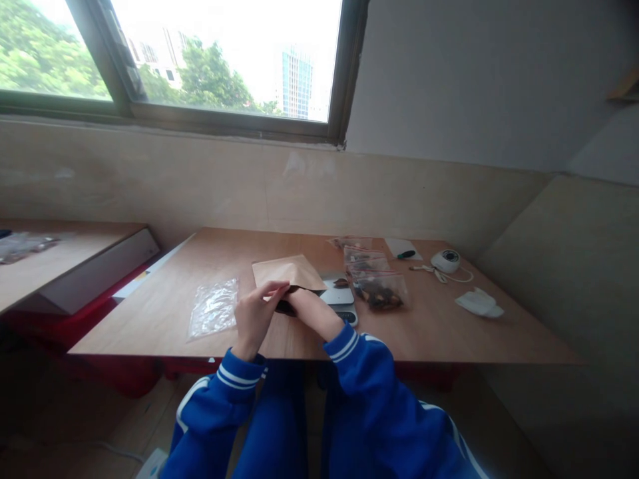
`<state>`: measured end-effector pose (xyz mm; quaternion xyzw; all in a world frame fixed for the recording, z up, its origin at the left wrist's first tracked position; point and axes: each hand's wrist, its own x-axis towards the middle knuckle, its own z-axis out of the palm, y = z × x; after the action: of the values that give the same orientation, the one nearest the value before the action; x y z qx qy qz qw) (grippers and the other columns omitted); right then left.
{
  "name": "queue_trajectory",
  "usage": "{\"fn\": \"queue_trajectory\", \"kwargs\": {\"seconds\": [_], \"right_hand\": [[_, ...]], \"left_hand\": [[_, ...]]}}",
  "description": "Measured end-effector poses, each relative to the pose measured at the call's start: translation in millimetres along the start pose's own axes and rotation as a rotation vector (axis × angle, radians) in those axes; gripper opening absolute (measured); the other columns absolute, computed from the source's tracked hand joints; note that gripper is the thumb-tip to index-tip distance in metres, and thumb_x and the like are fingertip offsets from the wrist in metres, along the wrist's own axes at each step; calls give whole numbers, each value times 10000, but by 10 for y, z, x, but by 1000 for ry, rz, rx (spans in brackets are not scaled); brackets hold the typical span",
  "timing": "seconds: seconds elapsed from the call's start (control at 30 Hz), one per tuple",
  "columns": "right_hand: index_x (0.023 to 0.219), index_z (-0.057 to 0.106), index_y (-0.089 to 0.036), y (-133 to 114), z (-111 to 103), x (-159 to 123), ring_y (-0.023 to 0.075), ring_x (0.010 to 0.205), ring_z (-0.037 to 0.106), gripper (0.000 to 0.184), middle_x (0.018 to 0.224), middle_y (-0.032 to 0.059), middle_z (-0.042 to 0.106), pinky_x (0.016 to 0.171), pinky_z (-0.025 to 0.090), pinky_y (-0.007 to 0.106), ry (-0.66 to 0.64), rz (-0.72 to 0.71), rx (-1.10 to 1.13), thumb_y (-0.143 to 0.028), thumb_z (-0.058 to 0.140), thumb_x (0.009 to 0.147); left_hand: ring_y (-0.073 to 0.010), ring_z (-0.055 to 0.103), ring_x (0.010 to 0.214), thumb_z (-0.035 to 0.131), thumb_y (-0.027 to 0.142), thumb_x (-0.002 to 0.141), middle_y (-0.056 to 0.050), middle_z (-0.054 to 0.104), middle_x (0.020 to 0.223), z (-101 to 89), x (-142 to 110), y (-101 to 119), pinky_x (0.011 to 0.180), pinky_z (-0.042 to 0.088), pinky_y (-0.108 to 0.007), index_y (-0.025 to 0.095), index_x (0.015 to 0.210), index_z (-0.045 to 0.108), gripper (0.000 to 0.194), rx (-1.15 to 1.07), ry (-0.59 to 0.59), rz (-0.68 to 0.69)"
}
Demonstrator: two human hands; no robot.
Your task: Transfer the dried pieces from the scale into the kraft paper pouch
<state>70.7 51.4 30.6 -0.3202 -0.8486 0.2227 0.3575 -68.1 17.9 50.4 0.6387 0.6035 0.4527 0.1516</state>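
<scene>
A brown paper bag lies on the wooden table in front of me, its mouth toward me. My left hand pinches the bag's near edge with thumb and fingers. My right hand reaches into the bag's dark opening, so its fingers are hidden. Just right of the bag sits a small digital scale with something dark on its pan. Both sleeves are blue with white stripes.
An empty clear plastic bag lies left of my hands. Several clear bags of dark pieces lie to the right. Farther right are a white round device with a cord and white folded material. Another desk stands at left.
</scene>
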Motion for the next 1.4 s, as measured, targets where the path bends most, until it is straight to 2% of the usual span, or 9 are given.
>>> {"fn": "queue_trajectory", "kwargs": {"seconds": [0.17,0.27,0.5,0.63,0.77,0.93,1.03,1.2,1.4], "right_hand": [[1087,650,-160,-111,-190,-57,185,1114,583,327,1195,95,612,1003,460,328,-126,-23,-357,2,472,865],[1077,651,-175,-120,-240,-52,181,1139,566,326,1171,87,614,1000,470,330,-104,-78,-402,2,477,866],[1107,660,-295,-315,-365,-164,167,1179,548,325,1231,26,588,1029,463,355,229,-123,-147,-118,462,920],[1043,694,-287,-450,-549,-279,176,1118,593,222,1193,25,628,980,489,334,459,-47,99,-214,536,906],[1056,685,-265,-217,-702,-503,196,1117,587,209,1205,59,620,839,544,294,630,110,181,-256,588,871],[1042,703,-237,424,-614,-710,198,1091,586,278,1137,87,618,821,538,298,534,239,41,-151,535,838],[1031,709,-224,666,-496,-690,201,1071,591,348,1116,90,624,866,518,334,437,321,-77,-79,485,807],[1019,716,-224,752,-420,-628,211,1115,576,384,1199,82,615,986,443,374,294,338,-223,-42,458,800],[1152,662,-234,812,-586,-600,218,1087,570,409,1146,82,648,961,438,373,354,333,-316,-78,460,832]], "left_hand": [[-173,684,729,624,460,770,25,751,825,-132,270,-4,618,483,-233,288,851,750,229,-158,-92,32],[-187,688,758,634,474,754,-7,755,838,-162,348,17,648,505,-246,249,851,753,273,-217,-121,55],[-183,694,729,638,491,750,-12,758,838,-165,411,26,605,506,-236,254,870,750,288,-211,-107,38],[-185,695,744,624,512,757,-13,757,830,-162,474,3,625,494,-234,258,877,747,307,-164,-63,43],[-176,688,704,622,526,753,7,749,760,-150,503,-75,592,465,-229,283,884,750,305,-65,23,14],[-174,684,674,619,522,759,28,735,699,-84,425,-143,541,425,-231,306,873,751,278,-20,21,-16],[-169,684,671,613,515,769,38,732,690,-69,386,-143,544,428,-228,315,874,751,264,-8,13,-14],[-151,681,671,631,491,764,49,739,716,-119,396,-179,553,435,-210,308,857,752,239,-43,46,8],[-141,677,653,639,482,761,47,738,713,-176,374,-196,545,442,-204,304,854,753,230,-65,55,26]]}}
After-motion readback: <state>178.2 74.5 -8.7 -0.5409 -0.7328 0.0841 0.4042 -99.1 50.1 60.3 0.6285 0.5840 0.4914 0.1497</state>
